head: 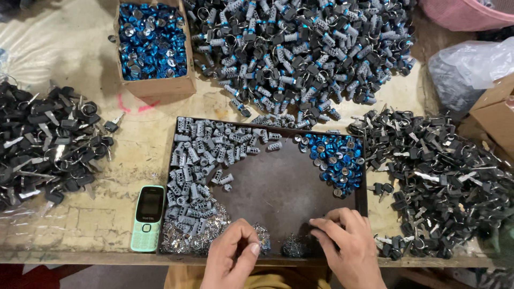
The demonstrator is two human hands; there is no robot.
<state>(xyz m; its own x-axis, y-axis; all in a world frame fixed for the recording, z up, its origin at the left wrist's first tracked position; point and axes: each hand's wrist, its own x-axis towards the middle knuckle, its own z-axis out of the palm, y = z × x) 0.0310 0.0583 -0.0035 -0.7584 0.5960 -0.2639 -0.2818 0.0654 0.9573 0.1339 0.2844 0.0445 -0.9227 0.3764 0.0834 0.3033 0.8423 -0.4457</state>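
My left hand rests at the near edge of a dark tray, thumb and fingers pinched together over a heap of small shiny metal bits. My right hand lies palm down on the tray's near right corner, fingertips pressing beside a second small heap of metal bits. Whether either hand grips a piece is hidden. Grey lock cylinders fill the tray's left side. Blue round caps sit in its far right corner.
A cardboard box of blue caps stands at the back left, a big pile of assembled locks behind the tray. Black-headed keys lie in a left pile and a right pile. A green phone lies left of the tray.
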